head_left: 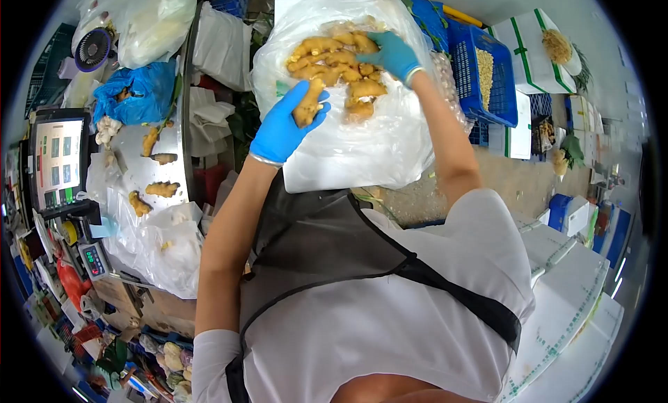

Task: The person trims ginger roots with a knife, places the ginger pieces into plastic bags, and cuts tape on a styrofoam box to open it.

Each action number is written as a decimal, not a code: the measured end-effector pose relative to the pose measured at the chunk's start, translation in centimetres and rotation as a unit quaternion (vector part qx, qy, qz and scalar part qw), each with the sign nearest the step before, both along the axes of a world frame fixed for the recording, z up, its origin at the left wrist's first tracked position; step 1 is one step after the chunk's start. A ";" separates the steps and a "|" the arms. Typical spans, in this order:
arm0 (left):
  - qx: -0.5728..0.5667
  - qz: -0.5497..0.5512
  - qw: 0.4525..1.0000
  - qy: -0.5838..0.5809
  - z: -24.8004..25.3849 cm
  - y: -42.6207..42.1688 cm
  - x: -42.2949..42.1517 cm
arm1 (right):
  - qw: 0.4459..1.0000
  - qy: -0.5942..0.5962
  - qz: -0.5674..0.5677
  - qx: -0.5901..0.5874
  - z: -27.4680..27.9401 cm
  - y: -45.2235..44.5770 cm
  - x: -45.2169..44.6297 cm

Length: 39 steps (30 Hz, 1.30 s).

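My left hand (285, 128), in a blue glove, grips a knobbly ginger root (308, 105) at the near left side of a ginger pile (330, 59). The pile lies on a clear plastic bag (390, 149) spread over a white foam box (296, 177). My right hand (395, 57), in a teal glove, reaches over the pile's right side. Its fingers are apart and touch the ginger there; no piece shows in its grasp. Another ginger clump (363, 97) sits just below that hand.
To the left, a metal table (167, 177) bears loose ginger pieces (162, 189), a blue plastic bag (136, 93), a screen (59, 163) and a digital scale display (94, 259). At right stand a blue crate (511, 100) of pale pieces and white foam boxes (532, 45).
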State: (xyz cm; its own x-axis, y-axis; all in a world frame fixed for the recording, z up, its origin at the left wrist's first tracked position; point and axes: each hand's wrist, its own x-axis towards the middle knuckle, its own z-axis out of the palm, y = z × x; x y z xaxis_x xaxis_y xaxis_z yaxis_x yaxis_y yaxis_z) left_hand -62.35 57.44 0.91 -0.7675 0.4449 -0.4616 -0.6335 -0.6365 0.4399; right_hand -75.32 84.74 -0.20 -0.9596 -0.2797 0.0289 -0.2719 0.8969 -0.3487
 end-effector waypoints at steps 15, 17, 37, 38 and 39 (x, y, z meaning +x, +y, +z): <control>0.042 0.066 0.997 0.019 -2.2 0.2 3.2 | 0.929 -0.210 0.133 -0.272 6.2 -9.6 10.4; 0.034 0.098 0.994 0.015 -1.8 -0.6 3.8 | 0.821 -0.252 0.109 -0.501 6.0 -9.6 10.2; -0.188 0.233 0.947 0.119 -4.9 -6.9 12.7 | 0.875 -0.326 0.267 -0.236 -2.1 -17.5 15.4; -0.267 0.217 0.928 0.146 -4.9 -7.0 13.1 | 0.863 -0.368 0.255 -0.235 -2.0 -17.7 15.5; -0.343 0.202 0.902 0.168 -4.8 -7.0 13.6 | 0.853 -0.390 0.246 -0.244 -2.0 -17.8 15.7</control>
State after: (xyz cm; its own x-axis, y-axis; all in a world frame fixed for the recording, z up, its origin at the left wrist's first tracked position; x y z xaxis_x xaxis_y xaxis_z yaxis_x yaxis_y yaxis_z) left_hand -48.77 50.43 -3.87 -0.9506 -0.2046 -0.2334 -0.1689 -0.2901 0.9420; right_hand -59.62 66.95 -2.21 -0.5095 -0.7921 -0.3362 -0.0879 0.4366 -0.8954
